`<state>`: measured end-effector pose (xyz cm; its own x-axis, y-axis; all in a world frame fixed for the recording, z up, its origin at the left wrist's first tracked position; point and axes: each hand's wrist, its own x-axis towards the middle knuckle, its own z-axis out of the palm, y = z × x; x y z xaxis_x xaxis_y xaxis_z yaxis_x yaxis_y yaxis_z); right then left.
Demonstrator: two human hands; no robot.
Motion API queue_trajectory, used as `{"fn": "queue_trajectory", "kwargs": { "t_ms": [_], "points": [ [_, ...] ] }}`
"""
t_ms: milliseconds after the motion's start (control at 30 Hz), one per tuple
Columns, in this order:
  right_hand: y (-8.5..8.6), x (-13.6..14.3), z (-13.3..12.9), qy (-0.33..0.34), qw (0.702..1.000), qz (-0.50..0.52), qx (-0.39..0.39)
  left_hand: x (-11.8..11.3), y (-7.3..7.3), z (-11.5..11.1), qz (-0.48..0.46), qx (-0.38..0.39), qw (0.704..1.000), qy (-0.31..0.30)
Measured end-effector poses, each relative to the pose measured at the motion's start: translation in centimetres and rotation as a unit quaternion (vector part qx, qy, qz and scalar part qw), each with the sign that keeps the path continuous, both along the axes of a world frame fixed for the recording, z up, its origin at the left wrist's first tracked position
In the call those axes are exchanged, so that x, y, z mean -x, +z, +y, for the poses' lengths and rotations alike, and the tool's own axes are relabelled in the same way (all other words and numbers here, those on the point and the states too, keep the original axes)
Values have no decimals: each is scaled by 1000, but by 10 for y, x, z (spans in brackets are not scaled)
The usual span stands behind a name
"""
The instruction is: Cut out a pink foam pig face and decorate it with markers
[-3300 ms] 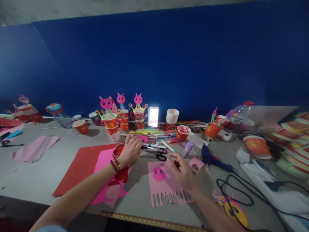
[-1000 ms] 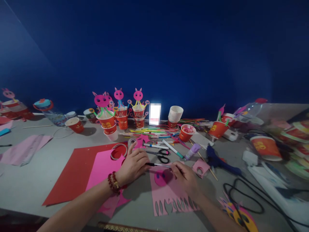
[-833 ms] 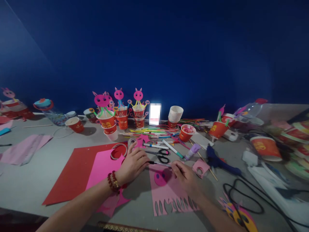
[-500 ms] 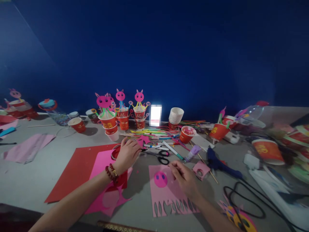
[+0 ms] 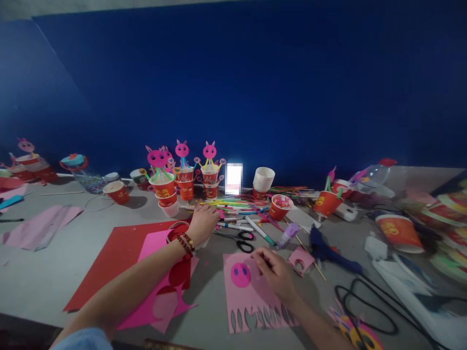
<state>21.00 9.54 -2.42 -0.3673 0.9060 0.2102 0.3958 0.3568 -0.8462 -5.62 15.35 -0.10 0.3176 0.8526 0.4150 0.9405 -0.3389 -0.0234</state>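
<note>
Light-pink rectangular paper sheet [image 5: 255, 297] lies on the grey bench [image 5: 208, 306], slitted edge toward the front, a bare strip separating it from magenta cut paper [image 5: 142, 313]. 1 right hand [image 5: 272, 270], fingers curled, covers its upper right; the left hand [image 5: 205, 221] is beside coloured straws [image 5: 235, 206]. Whether either grips anything, I cannot tell.

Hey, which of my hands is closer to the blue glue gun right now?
Your right hand: it is left of the blue glue gun, with a pink paper square between them. Your left hand is farther left, beyond the scissors.
</note>
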Motion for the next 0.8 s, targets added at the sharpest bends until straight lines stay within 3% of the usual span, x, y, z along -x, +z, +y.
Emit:
{"fn": "queue_trajectory", "kwargs": {
  "t_ms": [467, 800],
  "points": [
    [2, 2, 0, -4, 1000, -5, -7, -5, -6, 7, 18, 20, 1000, -3],
    [1, 0, 1, 1, 1000, -2, -9, 2, 2, -1, 5, 15, 1000, -14]
  ]
}}
